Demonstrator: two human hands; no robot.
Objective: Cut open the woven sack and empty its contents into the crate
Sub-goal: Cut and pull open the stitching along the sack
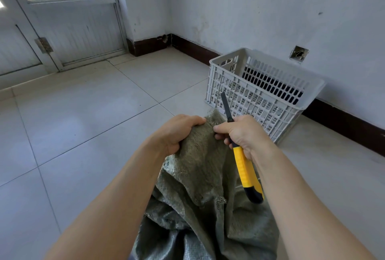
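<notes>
The crate (264, 91), grey slatted plastic, stands on the floor (87, 118) close to the wall (270, 9), to the right of centre; through its open top and slats nothing can be made out inside. The sack (200, 186), grey-green woven cloth, rises in crumpled folds from the bottom edge of the view up between both forearms. Its frayed top edge reaches just short of the crate's near corner. What the sack holds is hidden.

The left hand (177, 132) is closed over the sack's upper left part, fingers curled down into a bunched fold and the thumb underneath. The right hand (239, 132) is just beside it, at the sack's upper right edge, wrapped round the knife (245, 168). Its thumb and forefinger also seem to pinch the cloth. The knife's yellow and black handle sticks out below the palm, towards the person. The dark blade (226, 106) points up and away, in front of the crate's near wall.

Both forearms reach forward from the bottom corners, converging at the sack's top.
</notes>
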